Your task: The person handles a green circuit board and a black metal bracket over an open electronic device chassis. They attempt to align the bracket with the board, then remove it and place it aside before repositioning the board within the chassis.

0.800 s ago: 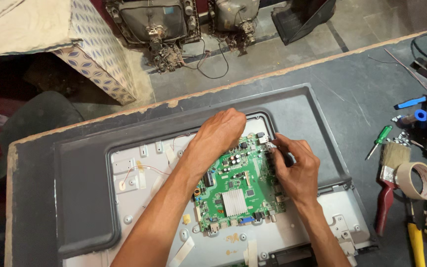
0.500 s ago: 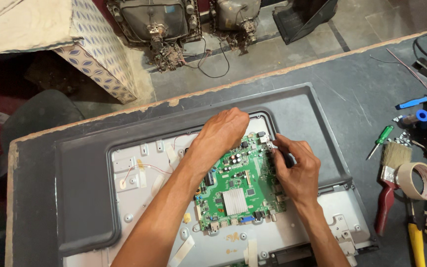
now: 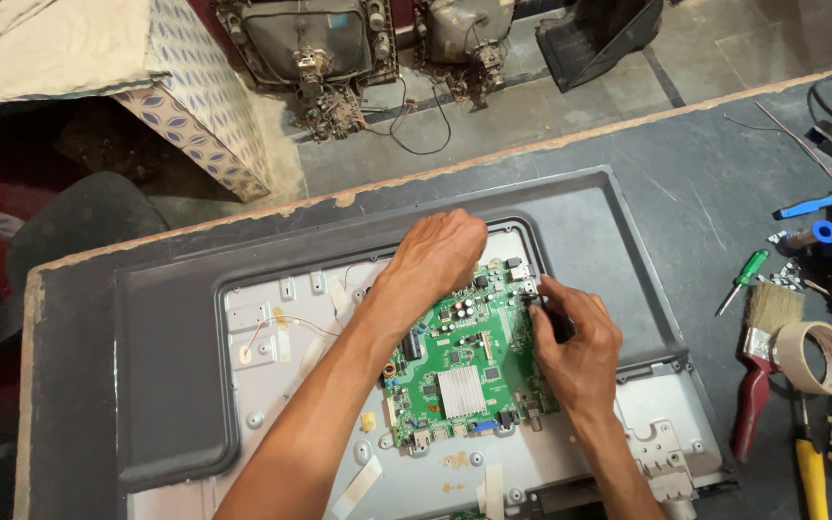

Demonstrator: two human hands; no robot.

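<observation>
In the head view, a flat television set with its back cover off (image 3: 195,385) lies face down on the dark grey tabletop (image 3: 686,202), showing a pale metal rear panel (image 3: 291,385). A green rectangular circuit board with a silver ribbed heat sink (image 3: 464,371) sits on that panel, right of its middle.

The left hand (image 3: 440,255) reaches across the board and rests, curled with the knuckles up, on the board's upper left corner; its fingertips are hidden, so whether it grips anything cannot be told. The right hand (image 3: 575,347) lies along the board's right edge, closed around a dark-handled tool (image 3: 549,313) whose tip touches the board near its upper right corner.

To the right on the tabletop lie a small green-handled screwdriver (image 3: 743,279), a red-handled paintbrush with pale bristles (image 3: 758,371), a roll of beige tape (image 3: 814,356) touching the brush, and a yellow-handled tool (image 3: 814,477). On the floor beyond the tabletop stand two old picture tubes with exposed wiring (image 3: 315,43).
</observation>
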